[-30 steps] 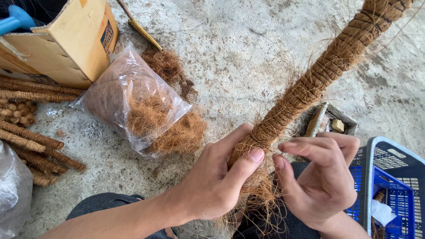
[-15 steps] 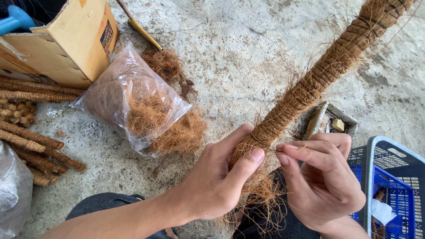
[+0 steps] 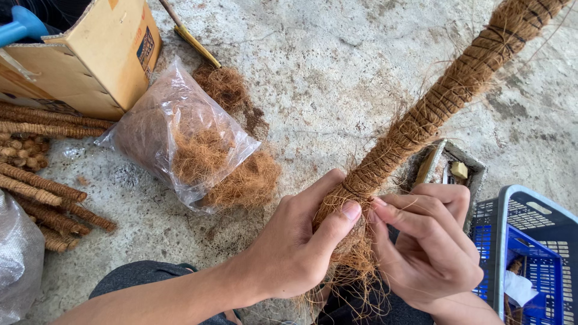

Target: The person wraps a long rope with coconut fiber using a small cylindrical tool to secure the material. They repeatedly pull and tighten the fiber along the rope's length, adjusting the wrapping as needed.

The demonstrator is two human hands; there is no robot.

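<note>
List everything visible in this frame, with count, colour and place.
Long brown coir-wrapped pole: one, running from top right down to the hands.
Clear plastic bag of loose brown fibre: one, centre left on the concrete floor.
Tan cardboard box: one, top left.
Short brown coir-wrapped sticks: several, left edge.
Blue plastic crate: one, lower right.
Small grey tray: one, behind the right hand.
Left hand: grip around the pole's frayed lower end.
Right hand: fingertips pinching at the pole's fibres.
</note>
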